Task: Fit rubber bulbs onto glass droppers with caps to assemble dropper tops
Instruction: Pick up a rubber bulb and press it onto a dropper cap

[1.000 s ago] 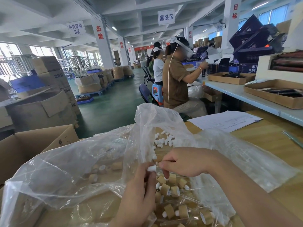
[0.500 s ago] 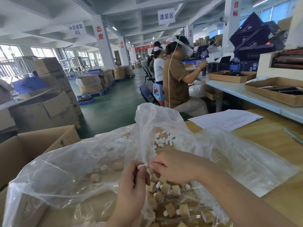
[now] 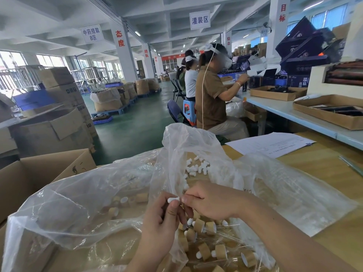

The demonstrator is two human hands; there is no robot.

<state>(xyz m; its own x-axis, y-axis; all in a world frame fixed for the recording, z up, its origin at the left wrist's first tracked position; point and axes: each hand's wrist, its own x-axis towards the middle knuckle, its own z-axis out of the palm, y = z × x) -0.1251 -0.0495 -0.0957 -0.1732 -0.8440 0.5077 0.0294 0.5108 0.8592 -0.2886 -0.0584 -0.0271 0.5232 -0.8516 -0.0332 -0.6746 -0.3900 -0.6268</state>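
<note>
Hands are meeting just above the capped droppers [image 3: 199,225] piled in the plastic bag [image 3: 88,203]. Left hand [image 3: 163,220] is pinching a white rubber bulb [image 3: 172,200] between thumb and fingertips, holding it clearer of that pile than a second ago. Right hand [image 3: 210,201], fingers curled together, is pressing its fingertips to the bulb's flanged end; whether a dropper is clamped there I cannot tell. Fitting is probably starting.
</note>
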